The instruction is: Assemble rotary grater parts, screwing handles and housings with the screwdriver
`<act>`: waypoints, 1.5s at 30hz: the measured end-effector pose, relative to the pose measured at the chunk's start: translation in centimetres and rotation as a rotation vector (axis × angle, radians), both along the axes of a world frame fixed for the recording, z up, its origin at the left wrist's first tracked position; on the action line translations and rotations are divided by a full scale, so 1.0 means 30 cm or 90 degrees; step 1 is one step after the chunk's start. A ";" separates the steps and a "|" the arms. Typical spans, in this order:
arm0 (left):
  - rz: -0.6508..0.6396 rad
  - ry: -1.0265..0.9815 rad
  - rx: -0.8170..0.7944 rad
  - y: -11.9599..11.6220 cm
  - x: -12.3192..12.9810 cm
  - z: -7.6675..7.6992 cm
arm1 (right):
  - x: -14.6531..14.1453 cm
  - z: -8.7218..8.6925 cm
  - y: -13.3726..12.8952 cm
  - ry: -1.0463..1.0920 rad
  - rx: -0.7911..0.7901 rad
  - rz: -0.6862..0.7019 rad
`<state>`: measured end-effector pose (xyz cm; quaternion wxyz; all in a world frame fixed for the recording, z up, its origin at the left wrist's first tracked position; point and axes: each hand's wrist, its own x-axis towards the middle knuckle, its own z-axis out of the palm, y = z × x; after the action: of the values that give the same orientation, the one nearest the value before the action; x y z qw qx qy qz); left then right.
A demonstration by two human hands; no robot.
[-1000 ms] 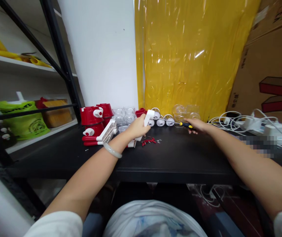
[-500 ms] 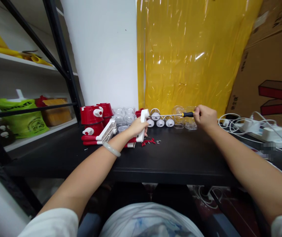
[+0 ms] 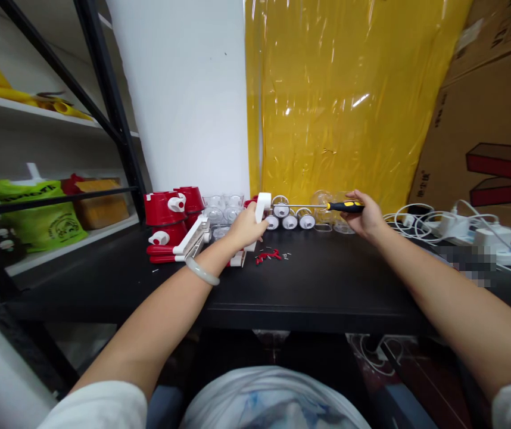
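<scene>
My left hand (image 3: pixel 247 227) is closed round a white plastic part (image 3: pixel 263 205), held up over the black table. In my right hand (image 3: pixel 364 215) is a screwdriver (image 3: pixel 345 207) with a black and yellow handle, lying across the loosened fingers. Its long shaft points left, with the tip at the white part. Below them, small red pieces (image 3: pixel 268 256) and tiny screws (image 3: pixel 286 256) lie on the table. White-capped cylinders (image 3: pixel 289 222) are stacked just behind the shaft.
Red housings (image 3: pixel 164 208) and white parts with red handles (image 3: pixel 166 254) lie on the left. Clear cups (image 3: pixel 223 208) stand behind my left hand. White cables and chargers (image 3: pixel 492 239) lie at the right; a shelf stands at the far left.
The fingers of my right hand have loosened from a fist round the screwdriver, and more of its handle shows. The white part in my left hand has tilted slightly.
</scene>
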<state>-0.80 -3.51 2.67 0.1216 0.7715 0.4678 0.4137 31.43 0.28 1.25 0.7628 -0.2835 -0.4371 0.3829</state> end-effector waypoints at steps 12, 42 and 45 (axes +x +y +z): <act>-0.018 -0.095 -0.074 0.008 0.007 0.000 | 0.021 -0.031 -0.007 -0.240 -0.111 0.026; -0.046 -0.135 -0.158 0.011 0.004 0.004 | 0.029 0.007 -0.027 -0.199 -0.005 0.051; -0.063 -0.184 -0.211 0.010 0.014 0.002 | 0.030 0.016 -0.040 -0.213 0.021 0.063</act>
<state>-0.36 -3.22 2.74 0.3325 0.6957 0.4684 0.4313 32.33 -0.93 1.71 0.6643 -0.3092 -0.5775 0.3601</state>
